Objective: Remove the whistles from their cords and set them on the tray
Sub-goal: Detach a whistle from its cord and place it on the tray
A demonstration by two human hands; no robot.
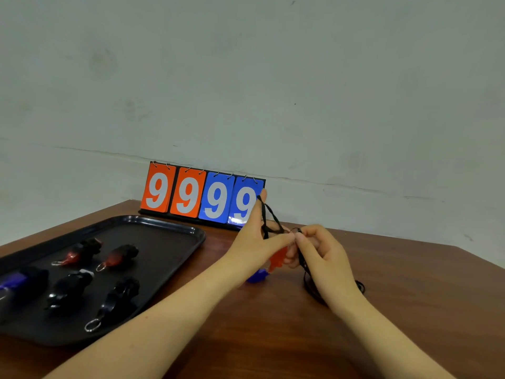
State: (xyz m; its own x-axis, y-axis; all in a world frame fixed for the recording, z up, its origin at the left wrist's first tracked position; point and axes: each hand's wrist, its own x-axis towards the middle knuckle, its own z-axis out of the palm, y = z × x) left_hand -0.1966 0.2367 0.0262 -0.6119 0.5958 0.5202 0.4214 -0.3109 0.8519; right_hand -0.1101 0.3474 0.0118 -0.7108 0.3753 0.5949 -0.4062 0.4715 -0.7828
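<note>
1. Plain grey wall up top, brown wooden table filling the lower half of the frame.
2. Both hands meet right of centre. The left hand pinches at the top of a red whistle with thumb and forefinger, a black cord looped over its raised finger.
3. The right hand has its fingers curled in, pinching the same spot — looks like the ring where cord meets whistle, though it's too small to be sure.
4. Just below the hands a blue whistle peeks out; can't tell if it's on the table or hanging.
5. More black cord lies coiled on the table under the right wrist.
6. Lower left: black tray with five whistles on it already, no cords that I can see.
7. Behind, centre frame, a flip scoreboard reads 9999.
8. My guess — mostly done, red one mid-removal, blue one probably left.
</note>
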